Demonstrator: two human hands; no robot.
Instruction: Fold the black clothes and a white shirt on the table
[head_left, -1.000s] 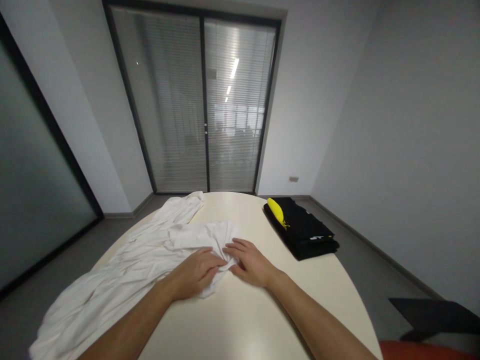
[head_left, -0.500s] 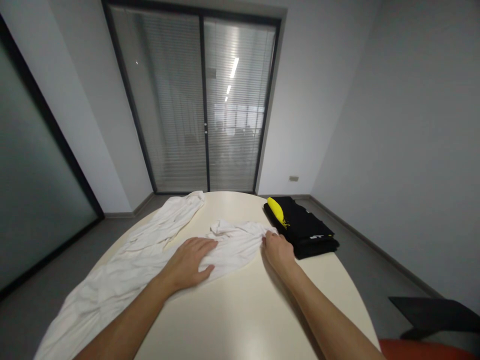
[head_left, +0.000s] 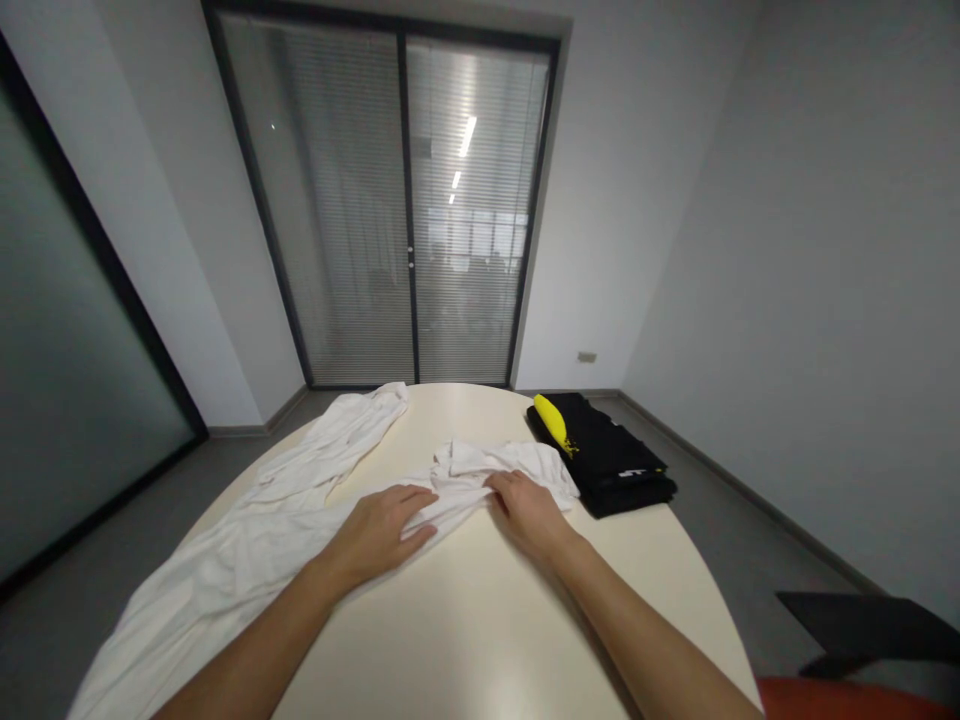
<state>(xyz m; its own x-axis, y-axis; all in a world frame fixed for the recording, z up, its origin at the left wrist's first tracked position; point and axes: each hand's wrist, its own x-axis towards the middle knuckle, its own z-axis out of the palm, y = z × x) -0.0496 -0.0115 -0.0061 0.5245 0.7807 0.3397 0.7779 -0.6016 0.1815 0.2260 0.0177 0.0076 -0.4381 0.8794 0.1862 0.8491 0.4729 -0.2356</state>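
Observation:
A wrinkled white garment [head_left: 247, 548] lies across the left of the table. One long part of it reaches the back edge; another, a sleeve or a leg, stretches right under my hands. My left hand [head_left: 381, 532] rests on this near part, fingers extended and thumb apart. My right hand [head_left: 529, 512] has its fingers curled on the cloth's near edge, gathering it; its fingertips are partly hidden by folds. Beyond that hand, the loose end of the cloth spreads toward a folded black garment stack [head_left: 611, 455].
A yellow banana-shaped item or print [head_left: 551, 420] shows on the black stack. The round cream table [head_left: 465, 640] has its curved edge at the right. A black and red chair [head_left: 862, 640] stands at lower right, and a glass partition with blinds [head_left: 405, 200] behind.
My right hand has moved left from the cloth's end to farther along it. That end now lies loose and spread out, nearer the black stack. My left hand has barely moved.

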